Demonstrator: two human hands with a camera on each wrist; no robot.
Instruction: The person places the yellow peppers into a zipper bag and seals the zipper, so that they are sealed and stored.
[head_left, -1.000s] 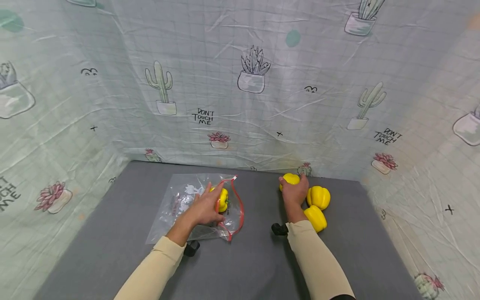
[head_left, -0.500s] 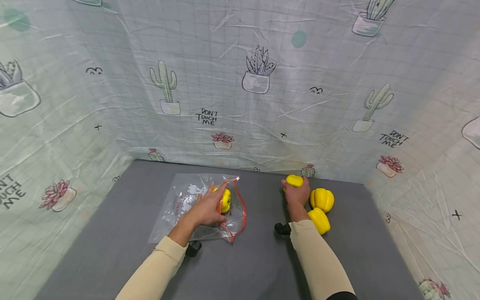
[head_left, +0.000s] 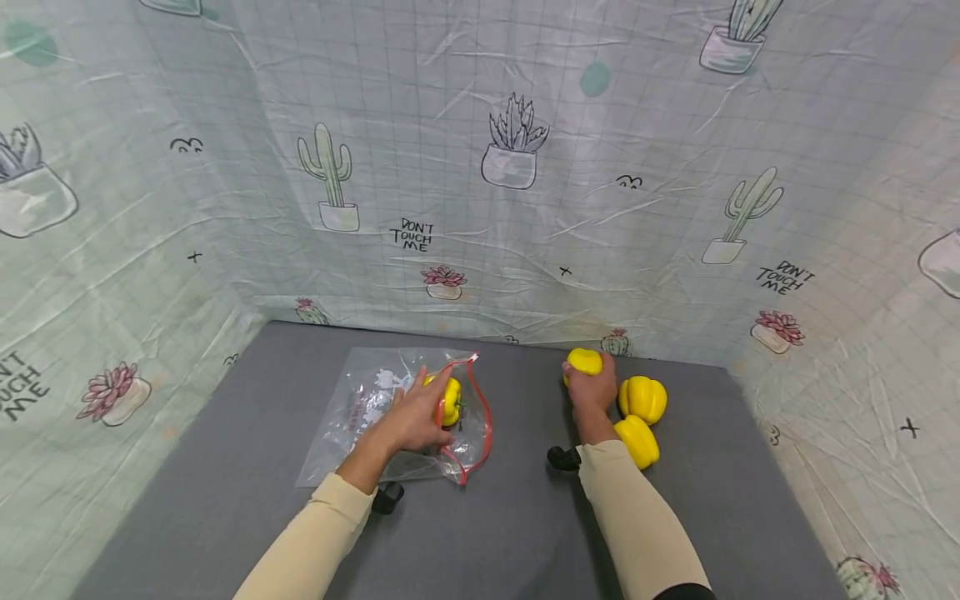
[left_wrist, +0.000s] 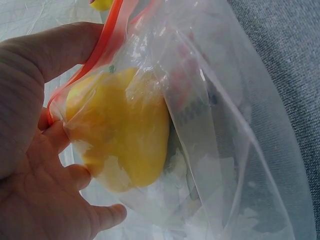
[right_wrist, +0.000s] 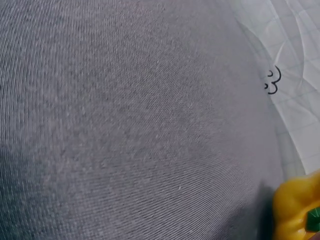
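A clear zip bag (head_left: 375,400) with a red seal strip (head_left: 483,417) lies on the grey table (head_left: 487,533). One yellow pepper (head_left: 451,400) sits inside it. My left hand (head_left: 411,417) holds the bag's mouth edge, thumb along the red strip (left_wrist: 107,45), with the pepper (left_wrist: 125,135) against the palm through the plastic. My right hand (head_left: 592,392) grips another yellow pepper (head_left: 583,361) at the back of the table. Two more yellow peppers (head_left: 642,398) (head_left: 637,439) lie just right of that hand. The right wrist view shows only the table and a pepper's edge (right_wrist: 297,210).
A cactus-print cloth (head_left: 510,167) walls the table at the back and on both sides. Small black wrist mounts (head_left: 558,457) (head_left: 386,497) sit under the sleeves. Bare grey surface lies between the bag and the peppers.
The right hand has closed more firmly on the far pepper and the view shifted slightly. The left hand and bag have stayed put.
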